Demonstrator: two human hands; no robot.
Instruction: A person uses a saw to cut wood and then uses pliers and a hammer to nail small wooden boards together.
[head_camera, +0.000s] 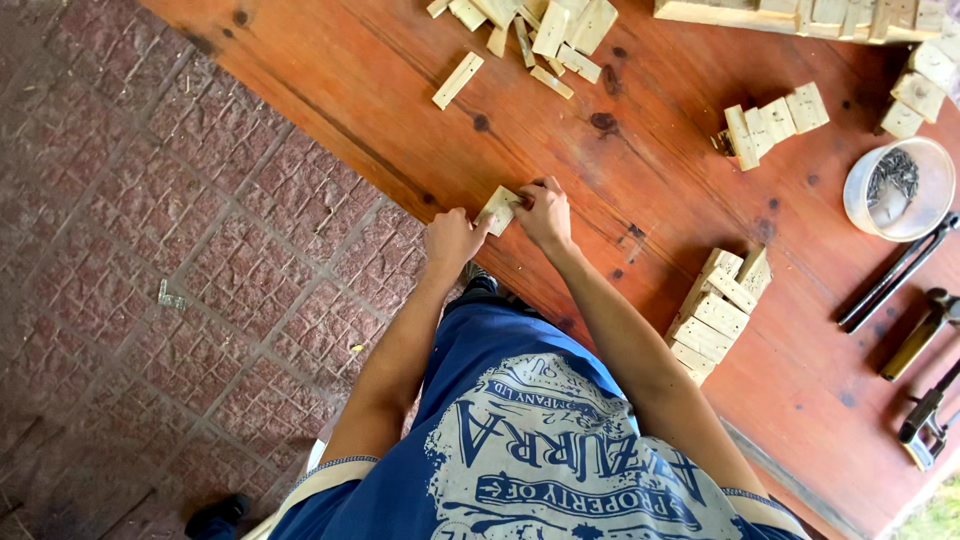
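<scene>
Hands meet at the desk's (330, 90) near edge: left hand (452, 238) and right hand (545, 212) both pinch a small wooden block (499, 208), prob. steadying it flat on the boards; block stack (718, 315) to the right, nail tub (898, 188) further right.

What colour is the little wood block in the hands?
Pale yellowish tan, bare wood. The small wooden block shows best in the head view.

Both arms extended, left hand (452, 238) and right hand (545, 212) pinching.
</scene>
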